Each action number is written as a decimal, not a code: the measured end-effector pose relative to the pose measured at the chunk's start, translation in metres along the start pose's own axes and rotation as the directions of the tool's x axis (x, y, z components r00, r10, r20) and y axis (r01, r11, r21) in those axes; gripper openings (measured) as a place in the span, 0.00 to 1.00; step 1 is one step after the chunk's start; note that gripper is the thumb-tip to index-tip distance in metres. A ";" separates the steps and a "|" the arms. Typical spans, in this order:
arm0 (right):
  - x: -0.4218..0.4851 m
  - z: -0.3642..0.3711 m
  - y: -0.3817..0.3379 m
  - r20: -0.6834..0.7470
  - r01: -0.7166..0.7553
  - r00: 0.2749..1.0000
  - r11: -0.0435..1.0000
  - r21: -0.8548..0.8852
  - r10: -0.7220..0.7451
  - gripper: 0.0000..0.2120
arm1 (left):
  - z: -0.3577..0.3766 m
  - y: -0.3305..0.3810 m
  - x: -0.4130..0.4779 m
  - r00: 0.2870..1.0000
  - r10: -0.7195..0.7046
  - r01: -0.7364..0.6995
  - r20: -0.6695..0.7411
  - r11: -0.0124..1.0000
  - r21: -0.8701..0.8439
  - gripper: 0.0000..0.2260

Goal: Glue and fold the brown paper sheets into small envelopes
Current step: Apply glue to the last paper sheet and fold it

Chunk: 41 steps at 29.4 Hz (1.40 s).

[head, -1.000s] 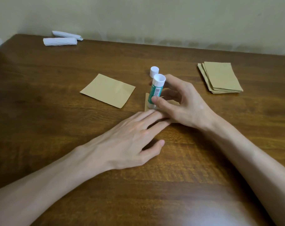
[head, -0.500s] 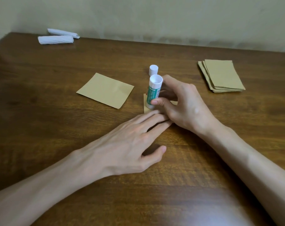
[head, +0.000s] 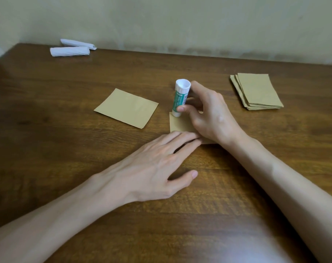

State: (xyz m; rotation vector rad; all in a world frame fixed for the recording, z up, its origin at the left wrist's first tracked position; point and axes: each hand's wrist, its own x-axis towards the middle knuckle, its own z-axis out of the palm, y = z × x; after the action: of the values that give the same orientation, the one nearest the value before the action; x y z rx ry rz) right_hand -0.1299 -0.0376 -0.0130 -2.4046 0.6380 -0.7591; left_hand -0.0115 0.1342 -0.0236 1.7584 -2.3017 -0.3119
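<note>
Single head-worn camera, peering forward and down.
It's hovering close over the wooden table (head: 47, 149), facing twelve o'clock toward the wall (head: 180, 25); the left hand (head: 151, 168) is showing large, its arm slanting in from seven o'clock, the right hand (head: 212, 118) from four.

Glue stick (head: 180, 97) white, green label; paper sheets (head: 257, 91) brown; table (head: 66, 149) dark woodgrain.
</note>
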 end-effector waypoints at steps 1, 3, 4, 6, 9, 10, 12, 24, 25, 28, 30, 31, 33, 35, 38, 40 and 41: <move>0.000 -0.001 0.001 -0.002 -0.017 1.000 1.000 0.023 0.017 0.13 | 0.000 0.000 0.001 1.000 0.004 -0.004 0.001 1.000 0.004 0.30; 0.000 -0.002 0.001 -0.066 -0.042 0.997 0.992 0.118 0.050 0.13 | 0.001 -0.001 0.000 1.000 0.007 -0.007 0.001 1.000 0.008 0.30; -0.002 -0.005 0.000 -0.124 -0.046 0.990 0.983 0.175 0.068 0.13 | 0.001 -0.001 0.000 1.000 0.008 -0.008 0.003 1.000 0.009 0.30; -0.003 -0.015 -0.005 -0.213 -0.040 0.972 0.966 0.256 0.097 0.13 | 0.002 -0.002 0.000 1.000 0.015 -0.015 0.003 1.000 0.010 0.30; -0.013 -0.026 -0.015 -0.134 -0.021 0.989 0.960 0.280 0.061 0.13 | 0.002 -0.002 0.000 1.000 0.019 -0.019 0.002 1.000 0.018 0.30; -0.016 -0.025 -0.017 -0.083 -0.018 0.996 0.967 0.256 0.040 0.13 | 0.003 -0.001 0.001 1.000 0.018 -0.018 -0.004 1.000 0.019 0.30; -0.020 -0.019 -0.017 0.002 -0.034 0.999 0.974 0.223 0.035 0.13 | 0.002 -0.002 0.002 1.000 0.022 -0.021 -0.011 1.000 0.017 0.30; -0.018 -0.006 -0.020 0.054 -0.011 0.999 0.997 0.077 0.006 0.12 | 0.001 0.000 0.000 0.999 0.017 -0.016 -0.029 1.000 0.024 0.27; -0.015 -0.005 -0.019 0.041 -0.004 0.999 0.999 0.052 0.002 0.11 | 0.001 0.000 0.000 0.999 0.017 -0.017 -0.030 0.999 0.027 0.27; -0.010 0.001 -0.012 0.022 0.022 1.000 1.000 -0.017 -0.022 0.06 | 0.000 0.000 0.001 1.000 0.015 -0.015 -0.019 1.000 0.026 0.28; -0.005 0.003 -0.009 0.003 0.032 0.999 0.999 -0.031 -0.031 0.05 | 0.000 0.000 0.001 1.000 0.014 -0.014 -0.012 1.000 0.024 0.29; -0.002 0.004 -0.008 -0.003 0.028 1.000 0.999 -0.032 -0.028 0.05 | 0.000 0.000 0.001 1.000 0.014 -0.013 -0.010 1.000 0.023 0.29; 0.004 0.006 -0.006 -0.002 0.017 1.000 0.999 -0.028 -0.017 0.06 | 0.001 -0.001 0.001 1.000 0.011 -0.011 -0.006 1.000 0.026 0.29; 0.008 0.007 -0.004 -0.004 -0.008 1.000 1.000 -0.017 0.008 0.09 | 0.001 -0.001 0.001 1.000 0.012 -0.012 -0.007 0.999 0.030 0.30; 0.007 -0.004 -0.004 -0.103 -0.055 0.992 0.990 0.130 0.069 0.12 | 0.001 -0.001 0.000 1.000 0.011 -0.012 0.007 1.000 0.024 0.30; 0.000 -0.017 -0.005 -0.118 -0.070 0.988 0.977 0.202 0.095 0.13 | 0.002 -0.001 0.000 1.000 0.018 -0.018 0.003 1.000 0.023 0.30; -0.005 -0.020 -0.007 -0.086 -0.073 0.992 0.977 0.202 0.092 0.14 | 0.002 -0.002 -0.001 1.000 0.020 -0.020 -0.003 0.999 0.026 0.30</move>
State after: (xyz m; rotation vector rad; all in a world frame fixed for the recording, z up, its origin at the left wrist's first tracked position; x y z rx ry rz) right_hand -0.1441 -0.0363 0.0034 -2.1586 0.6622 -0.8629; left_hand -0.0104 0.1343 -0.0263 1.7451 -2.3300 -0.2775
